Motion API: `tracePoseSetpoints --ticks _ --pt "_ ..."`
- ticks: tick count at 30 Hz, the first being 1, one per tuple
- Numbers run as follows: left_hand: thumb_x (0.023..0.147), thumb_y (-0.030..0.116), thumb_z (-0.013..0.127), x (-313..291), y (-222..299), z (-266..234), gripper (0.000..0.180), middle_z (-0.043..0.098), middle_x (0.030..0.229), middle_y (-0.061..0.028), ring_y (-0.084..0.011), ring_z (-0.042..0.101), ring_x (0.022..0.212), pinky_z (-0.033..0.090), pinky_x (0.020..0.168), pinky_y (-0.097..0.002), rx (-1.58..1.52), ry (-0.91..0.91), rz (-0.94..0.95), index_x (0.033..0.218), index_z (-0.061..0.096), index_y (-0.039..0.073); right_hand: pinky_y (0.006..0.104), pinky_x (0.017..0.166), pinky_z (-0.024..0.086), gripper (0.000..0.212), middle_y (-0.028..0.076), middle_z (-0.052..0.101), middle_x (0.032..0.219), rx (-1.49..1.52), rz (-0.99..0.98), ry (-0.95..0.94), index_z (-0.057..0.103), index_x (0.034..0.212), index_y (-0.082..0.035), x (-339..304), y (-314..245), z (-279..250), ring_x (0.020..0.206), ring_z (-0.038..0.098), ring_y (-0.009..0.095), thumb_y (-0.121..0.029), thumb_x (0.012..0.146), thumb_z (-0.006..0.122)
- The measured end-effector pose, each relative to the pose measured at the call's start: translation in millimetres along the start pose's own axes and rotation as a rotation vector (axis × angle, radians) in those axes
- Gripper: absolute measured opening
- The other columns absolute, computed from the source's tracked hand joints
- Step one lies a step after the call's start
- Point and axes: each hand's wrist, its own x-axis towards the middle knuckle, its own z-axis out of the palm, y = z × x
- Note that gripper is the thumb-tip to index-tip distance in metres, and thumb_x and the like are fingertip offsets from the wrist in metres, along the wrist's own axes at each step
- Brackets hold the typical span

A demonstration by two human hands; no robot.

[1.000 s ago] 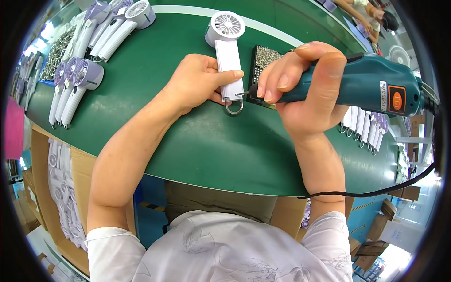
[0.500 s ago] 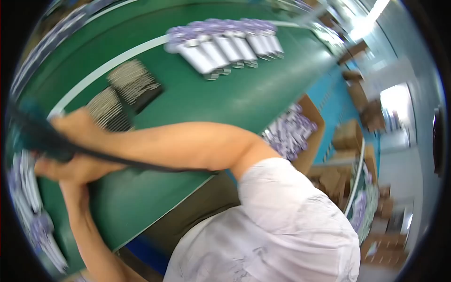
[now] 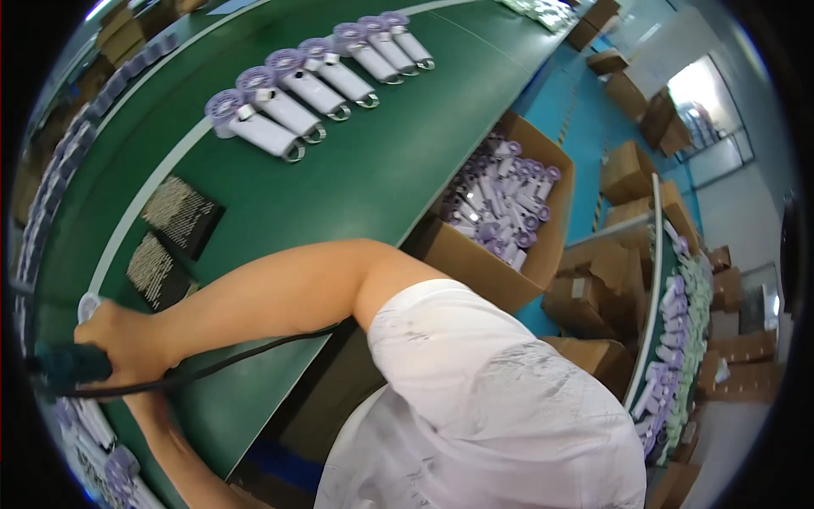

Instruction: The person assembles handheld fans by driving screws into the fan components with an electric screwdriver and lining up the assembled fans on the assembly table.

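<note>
White patterned sleeve [image 3: 458, 339] nearest, right arm crossing the bench [image 3: 373, 182] from its near edge. Right hand [image 3: 125, 346] wrapped round a teal electric screwdriver [image 3: 75, 366], over the left part of the bench; black cable [image 3: 254, 349] runs back below the forearm. Left hand [image 3: 142, 399] mostly hidden behind right hand and tool: can't tell whether it grips. Pale fan head [image 3: 87, 305] peeks out just past the right hand; rest of that fan hidden, tool tip too.

Handheld fans [image 3: 120, 465] lie beside the left forearm, bench's left side. Open carton [image 3: 475, 265] of lavender-and-white fans against the near edge.

Past the right forearm, two black screw trays [image 3: 205, 231], close together, between near edge and white stripe. Farther toward the right end, a slanted row of seven lavender-and-white fans [image 3: 307, 92], metal loops toward the near edge. Lavender items, blurry, line the far edge. Brown cartons [image 3: 627, 174] on blue floor [image 3: 585, 89] beyond the right end.
</note>
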Motion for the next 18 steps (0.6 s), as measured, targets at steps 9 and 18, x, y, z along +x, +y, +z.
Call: tracePoseSetpoints --ticks 9,18 --pt "0.085 0.013 0.073 -45.5 106.8 130.7 0.021 0.071 0.08 -0.0092 -0.0154 0.068 0.063 0.057 0.056 -0.0292 0.062 0.045 -0.081 0.097 0.069 -0.004 0.0294 0.056 0.05 0.023 0.004 0.064 0.073 0.291 0.202 -0.182 0.064 0.112 -0.004 11.7 -47.2 -60.1 0.061 0.061 0.013 -0.022 0.098 0.066" --pt "0.077 0.007 0.082 -118.4 126.7 131.4 0.032 0.07 0.083 -0.0121 -0.0162 0.071 0.075 0.057 0.065 -0.0309 0.461 0.334 -0.045 0.088 0.053 0.001 0.0289 0.036 0.039 0.023 0.004 0.053 0.06 0.3 1.017 -0.138 0.06 0.09 0.001 55.4 -86.0 -114.6 0.037 0.046 0.012 -0.019 0.094 0.069"
